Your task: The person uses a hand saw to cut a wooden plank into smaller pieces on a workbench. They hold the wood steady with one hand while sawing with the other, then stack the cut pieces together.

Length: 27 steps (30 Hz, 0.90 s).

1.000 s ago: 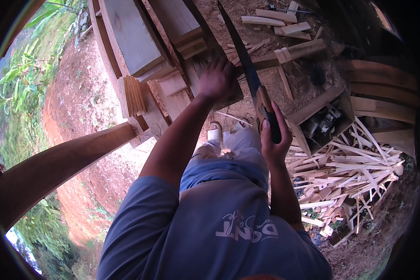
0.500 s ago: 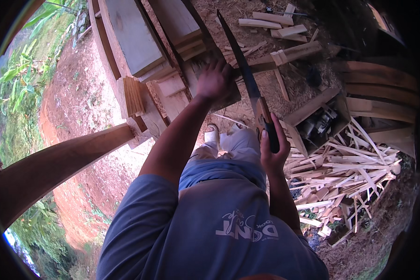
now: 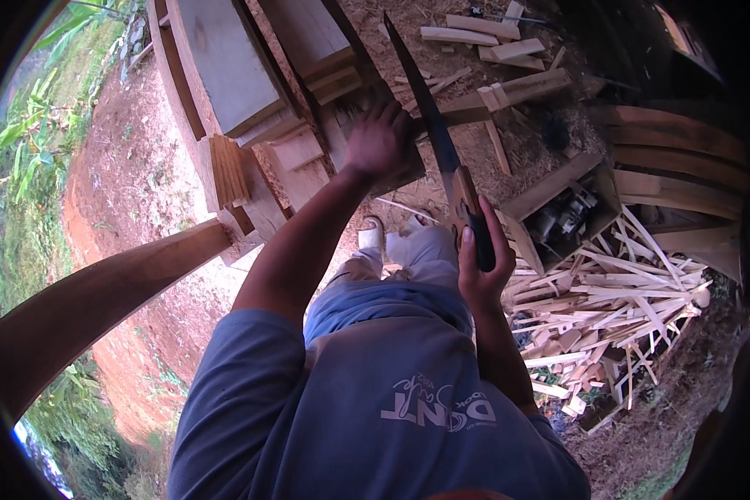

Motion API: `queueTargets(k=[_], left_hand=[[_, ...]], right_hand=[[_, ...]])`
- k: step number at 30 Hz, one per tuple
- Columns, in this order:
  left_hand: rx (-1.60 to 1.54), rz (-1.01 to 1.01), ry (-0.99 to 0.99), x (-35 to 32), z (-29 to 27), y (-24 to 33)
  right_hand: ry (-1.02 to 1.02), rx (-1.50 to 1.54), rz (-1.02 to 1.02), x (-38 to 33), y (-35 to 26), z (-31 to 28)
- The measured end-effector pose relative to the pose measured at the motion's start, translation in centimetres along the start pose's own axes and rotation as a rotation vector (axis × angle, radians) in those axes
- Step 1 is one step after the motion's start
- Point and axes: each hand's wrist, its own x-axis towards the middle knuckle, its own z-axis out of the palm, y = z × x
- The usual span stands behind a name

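Note:
My right hand (image 3: 485, 265) is wrapped around the handle of a handsaw (image 3: 444, 143), which has a brown and black grip. Its long dark blade points away and slightly left, across a wooden beam (image 3: 465, 108). Just left of the blade, my left hand (image 3: 380, 143) presses down over the beam's near end, on top of the wooden bench (image 3: 334, 133). Its fingers curl over the wood, and their tips are dim and partly hidden. I cannot tell how deep the blade sits in the beam.
Thick planks (image 3: 225, 67) are stacked left of my left hand. A curved timber (image 3: 117, 283) juts out at left. To the right stand a wooden box (image 3: 556, 185) with a metal tool inside, a heap of offcuts (image 3: 596, 308) and stacked boards (image 3: 675, 133). Loose pieces (image 3: 483, 32) lie beyond.
The whole view has shifted slightly, so the scene sits a little further left. My left hand stays on the beam, and my right hand keeps its hold on the saw.

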Motion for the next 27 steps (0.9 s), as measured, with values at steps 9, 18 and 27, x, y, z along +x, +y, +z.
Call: queueTargets(k=[9,18,27], left_hand=[[0.015,0.037,-0.074,0.1,-0.6,0.4],[0.002,-0.025,-0.009,0.0,-0.6,0.6],[-0.025,-0.057,-0.001,-0.2,-0.5,0.6]], right_hand=[[0.019,0.004,-0.131,2.2,1.3,2.4],[0.054,0.133,-0.141,4.9,1.5,4.2],[0.077,0.140,0.038,0.5,-1.2,-1.6]])
